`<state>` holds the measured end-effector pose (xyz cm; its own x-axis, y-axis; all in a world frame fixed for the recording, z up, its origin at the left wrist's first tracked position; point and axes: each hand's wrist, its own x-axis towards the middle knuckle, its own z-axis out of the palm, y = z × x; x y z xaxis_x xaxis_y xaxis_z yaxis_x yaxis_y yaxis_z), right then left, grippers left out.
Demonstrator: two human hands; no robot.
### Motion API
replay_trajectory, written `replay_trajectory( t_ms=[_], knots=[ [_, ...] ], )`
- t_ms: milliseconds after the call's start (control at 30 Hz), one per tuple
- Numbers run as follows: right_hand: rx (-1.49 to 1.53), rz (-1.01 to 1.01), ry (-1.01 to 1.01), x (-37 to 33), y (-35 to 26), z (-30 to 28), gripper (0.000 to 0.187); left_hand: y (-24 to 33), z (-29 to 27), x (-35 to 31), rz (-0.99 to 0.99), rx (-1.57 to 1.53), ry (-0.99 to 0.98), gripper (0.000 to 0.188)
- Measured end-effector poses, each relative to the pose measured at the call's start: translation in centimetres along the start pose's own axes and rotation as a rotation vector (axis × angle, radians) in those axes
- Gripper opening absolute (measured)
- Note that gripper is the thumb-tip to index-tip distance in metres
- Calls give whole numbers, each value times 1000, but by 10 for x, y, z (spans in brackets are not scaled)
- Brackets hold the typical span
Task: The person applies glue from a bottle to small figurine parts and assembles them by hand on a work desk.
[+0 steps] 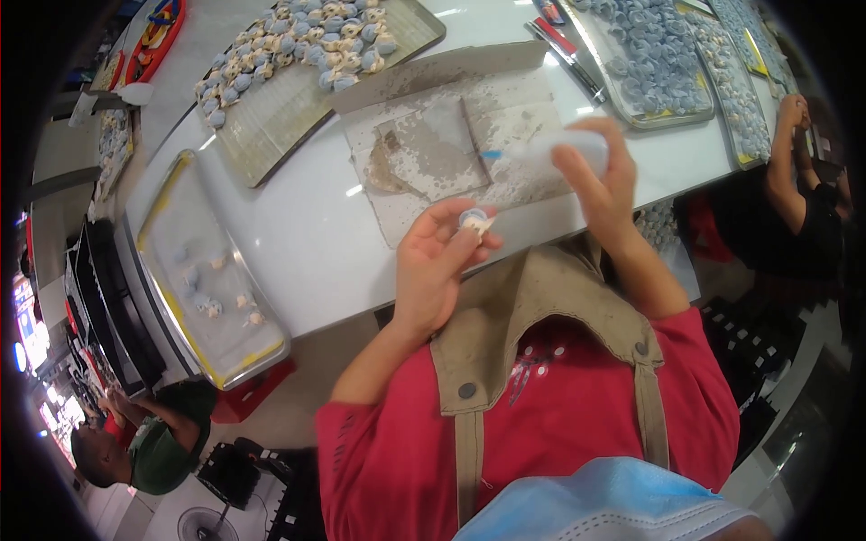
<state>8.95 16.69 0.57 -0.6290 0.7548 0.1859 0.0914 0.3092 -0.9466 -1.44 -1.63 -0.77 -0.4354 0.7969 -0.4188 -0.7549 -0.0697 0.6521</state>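
Note:
Between the thumb and fingers of my left hand (439, 257) sits a small cream-coloured piece (477, 222) with a round bluish-white cup shape on it. My right hand (599, 185) is wrapped round a white squeeze bottle (539, 153), blurred by motion. The bottle lies tilted on its side, its blue tip (492, 154) pointing left, above and apart from the small piece. Below both hands lies a stained, opened cardboard sheet (523, 99) with a worn, glue-spotted pad (428, 149) on it.
A tray (271, 135) of many cream and blue-grey pieces stands far left. Nearer left, another tray (194, 261) holds several. Trays of blue-grey pieces (645, 54) stand far right, beside a red-and-black pen (564, 54). Co-workers sit at the left (167, 442) and right (785, 189).

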Motion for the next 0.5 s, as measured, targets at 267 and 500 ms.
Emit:
replay_trajectory(
  t_ms=[267,500],
  knots=[
    [-341,-67,-90,24,32,-15,16,11,-6,7,-112,-311,-253,30],
    [-968,-491,25,99,59,-90,21,6,4,9,-105,-77,-76,32]
  ],
)
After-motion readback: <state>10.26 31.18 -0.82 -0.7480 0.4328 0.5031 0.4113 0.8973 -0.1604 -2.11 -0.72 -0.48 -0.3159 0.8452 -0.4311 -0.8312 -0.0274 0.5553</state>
